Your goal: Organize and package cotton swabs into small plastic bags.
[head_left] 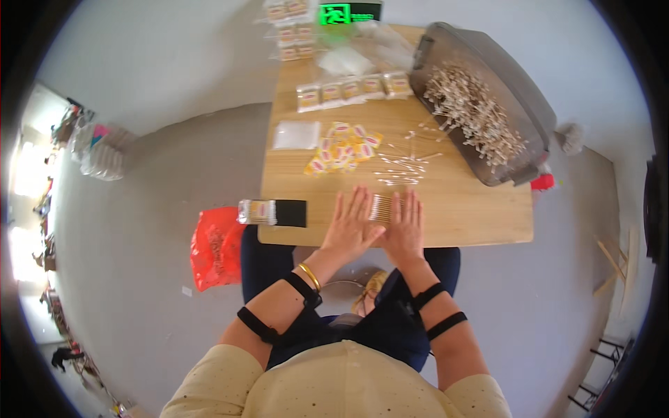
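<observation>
A neat row of cotton swabs (380, 207) lies side by side near the table's front edge, between my two hands. My left hand (350, 224) rests flat at the row's left side, fingers stretched out. On the other side my right hand (404, 226) lies with straight fingers, partly covering the row's right end. Both hands are open, and their thumbs come close together below the swabs. Just beyond them are scattered loose cotton swabs (399, 171). To their left sits a pile of yellow-and-white printed cards (341, 148).
A grey plastic bin (519, 83) heaped with cotton swabs (474, 111) tilts at the table's right. Filled packets (350, 89) line the back, near clear bags (296, 135). One packet (259, 212) lies on a black pad (291, 213) at the left edge, above a red bag (216, 247).
</observation>
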The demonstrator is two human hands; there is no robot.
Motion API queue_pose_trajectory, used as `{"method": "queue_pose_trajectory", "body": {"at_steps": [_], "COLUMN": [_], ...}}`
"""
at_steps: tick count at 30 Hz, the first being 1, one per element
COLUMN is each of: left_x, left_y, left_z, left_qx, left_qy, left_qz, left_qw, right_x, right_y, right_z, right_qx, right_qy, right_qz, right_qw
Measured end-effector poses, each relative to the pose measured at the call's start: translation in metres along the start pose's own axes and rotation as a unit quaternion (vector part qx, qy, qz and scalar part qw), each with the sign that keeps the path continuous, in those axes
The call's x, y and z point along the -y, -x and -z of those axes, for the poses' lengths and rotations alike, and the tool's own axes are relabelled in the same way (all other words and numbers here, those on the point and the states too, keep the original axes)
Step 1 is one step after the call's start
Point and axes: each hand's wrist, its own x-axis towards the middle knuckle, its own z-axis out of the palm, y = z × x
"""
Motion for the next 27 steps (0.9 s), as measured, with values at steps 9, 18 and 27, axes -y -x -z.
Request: {"method": "queue_pose_trajectory", "body": {"at_steps": [9, 18, 27], "left_x": [-0.007, -0.011, -0.015], "left_y": [0.049, 0.039, 0.036], "left_z": [0.014, 0.006, 0.003], "left_qx": [-0.019, -0.063, -0.063], "left_qy": [0.12, 0.091, 0.077], "left_qz": [-0.004, -0.024, 0.01], "left_qw": [0.993, 0.994, 0.995], "right_x": [0.0, -0.002, -0.002], "right_y": [0.0, 0.002, 0.002], "right_z": [-0.004, -0.003, -0.002], "right_qx": [-0.044, -0.023, -0.035], "right_qy": [-0.001, 0.001, -0.019], "right_qz": [0.032, 0.015, 0.022], "right_qw": [0.999, 1.0, 0.999]}}
